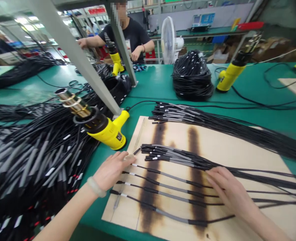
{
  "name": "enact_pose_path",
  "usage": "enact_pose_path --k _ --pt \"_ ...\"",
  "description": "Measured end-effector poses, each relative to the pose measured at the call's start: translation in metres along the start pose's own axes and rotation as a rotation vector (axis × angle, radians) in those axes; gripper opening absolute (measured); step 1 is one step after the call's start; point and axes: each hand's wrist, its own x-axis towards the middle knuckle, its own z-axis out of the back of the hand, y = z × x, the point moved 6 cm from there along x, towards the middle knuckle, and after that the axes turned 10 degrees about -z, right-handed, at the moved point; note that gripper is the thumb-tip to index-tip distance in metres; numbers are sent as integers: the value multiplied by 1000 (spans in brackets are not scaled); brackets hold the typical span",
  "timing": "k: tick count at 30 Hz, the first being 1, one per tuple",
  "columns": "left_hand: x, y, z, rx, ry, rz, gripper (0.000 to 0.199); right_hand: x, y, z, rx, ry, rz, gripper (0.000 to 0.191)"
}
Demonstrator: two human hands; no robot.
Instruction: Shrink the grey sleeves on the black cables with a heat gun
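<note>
Yellow heat gun, grey-banded black cables, brown-striped pale board.

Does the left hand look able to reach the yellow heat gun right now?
Probably yes: the left hand lies just in front of the yellow heat gun, with only a strip of green bench mat between them and no cables across that gap.

The left hand wore a thick, smooth, cream-coloured bangle at the wrist, rounded and faintly glossy. That hand and the right hand were bare and slender, with short fingernails, and both forearms were bare too.
</note>
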Motion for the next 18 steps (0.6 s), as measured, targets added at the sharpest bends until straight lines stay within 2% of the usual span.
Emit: enact_pose_path --k 2,4,7,9,11,16,18 --pt "7 -3 7 3 -61 14 49 12 -14 12 -45 -68 -53 16" --pt "19 -12 14 -26 -102 -10 36 27 -25 12 -93 -64 -116 18" --pt "40 -30 20 -64 -148 -53 26 48 -30 -5 -77 52 -165 20" --pt "51 -38 20 -72 -158 -66 24 59 -26 -15 -7 121 -154 23" --pt "59 -42 19 -87 -163 -72 24 64 -18 -16 77 147 -134 24" --pt "62 -32 15 -219 -273 -14 24 47 2 15 251 18 -110 16" --pt "63 -28 11 -253 -281 -6 39 32 8 14 292 129 -106 16"
